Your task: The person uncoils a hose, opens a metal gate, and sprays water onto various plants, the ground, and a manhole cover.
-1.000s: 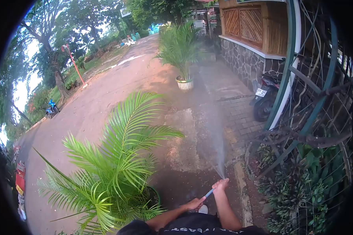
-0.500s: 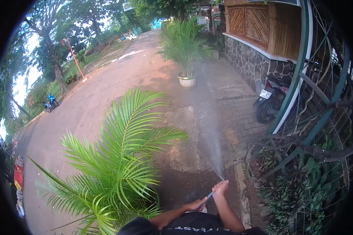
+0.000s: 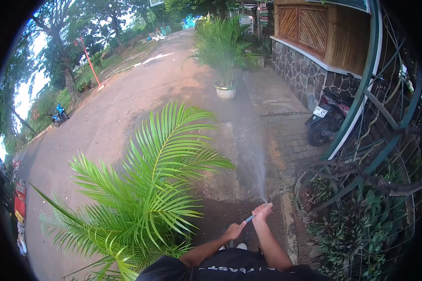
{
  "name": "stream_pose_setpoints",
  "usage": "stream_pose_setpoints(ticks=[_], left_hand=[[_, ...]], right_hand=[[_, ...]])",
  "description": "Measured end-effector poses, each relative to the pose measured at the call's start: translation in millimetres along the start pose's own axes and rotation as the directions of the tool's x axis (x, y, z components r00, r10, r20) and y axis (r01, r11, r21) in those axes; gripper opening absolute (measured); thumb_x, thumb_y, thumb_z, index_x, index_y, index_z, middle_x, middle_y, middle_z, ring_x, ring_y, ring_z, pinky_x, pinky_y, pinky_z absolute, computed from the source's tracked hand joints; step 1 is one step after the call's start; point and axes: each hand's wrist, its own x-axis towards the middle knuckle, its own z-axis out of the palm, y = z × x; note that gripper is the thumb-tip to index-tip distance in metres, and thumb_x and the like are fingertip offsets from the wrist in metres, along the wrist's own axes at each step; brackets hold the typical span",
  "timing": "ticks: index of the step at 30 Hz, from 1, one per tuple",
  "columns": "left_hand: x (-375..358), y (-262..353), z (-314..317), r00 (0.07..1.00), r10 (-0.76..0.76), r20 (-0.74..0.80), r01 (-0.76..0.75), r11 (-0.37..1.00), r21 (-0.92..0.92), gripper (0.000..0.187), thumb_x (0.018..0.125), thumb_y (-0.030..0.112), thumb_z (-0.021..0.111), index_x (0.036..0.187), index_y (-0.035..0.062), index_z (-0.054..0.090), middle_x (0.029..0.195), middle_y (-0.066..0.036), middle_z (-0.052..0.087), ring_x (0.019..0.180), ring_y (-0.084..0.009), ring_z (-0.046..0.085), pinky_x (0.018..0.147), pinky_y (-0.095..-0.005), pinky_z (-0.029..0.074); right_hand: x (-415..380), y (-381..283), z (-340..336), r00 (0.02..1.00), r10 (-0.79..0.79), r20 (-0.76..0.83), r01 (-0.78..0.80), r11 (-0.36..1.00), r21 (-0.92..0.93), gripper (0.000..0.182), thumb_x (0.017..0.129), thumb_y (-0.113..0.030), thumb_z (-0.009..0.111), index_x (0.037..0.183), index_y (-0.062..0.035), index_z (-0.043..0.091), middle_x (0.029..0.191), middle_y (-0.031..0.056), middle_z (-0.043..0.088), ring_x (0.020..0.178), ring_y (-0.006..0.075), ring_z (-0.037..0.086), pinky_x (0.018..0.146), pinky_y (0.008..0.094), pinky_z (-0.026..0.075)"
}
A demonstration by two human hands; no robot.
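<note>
My right hand (image 3: 262, 212) is closed around the outlet end of a light blue hose (image 3: 250, 218). A fan of water spray (image 3: 258, 172) leaves it, spreading forward over the paving. Behind it, my left hand (image 3: 234, 230) grips the same hose lower down. The hose's tip is hidden by my right fingers. Close to my left arm stands a large green palm (image 3: 159, 154), its fronds reaching across the ground in front. Farther ahead, a second palm (image 3: 225, 51) grows in a white pot (image 3: 225, 91), seen through the mist.
A concrete kerb (image 3: 288, 229) and a planted bed (image 3: 347, 225) with a metal trellis (image 3: 384, 136) border my right side. A parked motorbike (image 3: 326, 117) stands by the stone wall (image 3: 295, 65). On the left runs a road (image 3: 79, 154) with a blue motorbike (image 3: 59, 115).
Both hands have risen slightly with the hose, my left hand moving a little forward. The spray still points ahead. My shoes show more below.
</note>
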Motion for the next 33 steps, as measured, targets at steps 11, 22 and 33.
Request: stream_pose_setpoints(ticks=[11,22,33], left_hand=[[103,126,-85,0.930,0.247,-0.271,-0.249,0.968,0.027,0.076,0.088,0.065,0.044,0.059,-0.0053,0.053,0.050,-0.019,0.046,0.049,-0.0265,0.049,0.055,-0.0436,0.043],[173,200,-148,0.863,0.350,-0.365,-0.308,0.936,0.169,0.078,0.089,0.065,0.042,0.057,-0.0061,0.048,0.048,-0.016,0.039,0.051,-0.0218,0.037,0.053,-0.0453,0.039],[245,123,-189,0.948,0.145,-0.284,-0.124,0.988,0.088,0.080,0.088,0.069,0.036,0.063,-0.0039,0.056,0.057,-0.019,0.053,0.054,-0.0329,0.053,0.056,-0.0469,0.041]], right_hand=[[41,-82,135,0.952,-0.188,0.241,0.149,0.974,0.172,0.040,0.091,-0.044,0.037,0.064,-0.0144,0.034,0.049,-0.0024,0.028,0.037,0.0120,0.027,0.035,0.0281,0.023],[92,-136,254,0.952,-0.163,0.258,0.104,0.968,0.228,0.041,0.092,-0.046,0.036,0.067,-0.0132,0.034,0.050,-0.0019,0.027,0.037,0.0129,0.027,0.036,0.0290,0.022],[171,-37,287,0.979,-0.075,0.192,0.055,0.992,0.110,0.044,0.092,-0.049,0.034,0.063,-0.0155,0.033,0.048,-0.0020,0.028,0.035,0.0134,0.027,0.033,0.0295,0.022]])
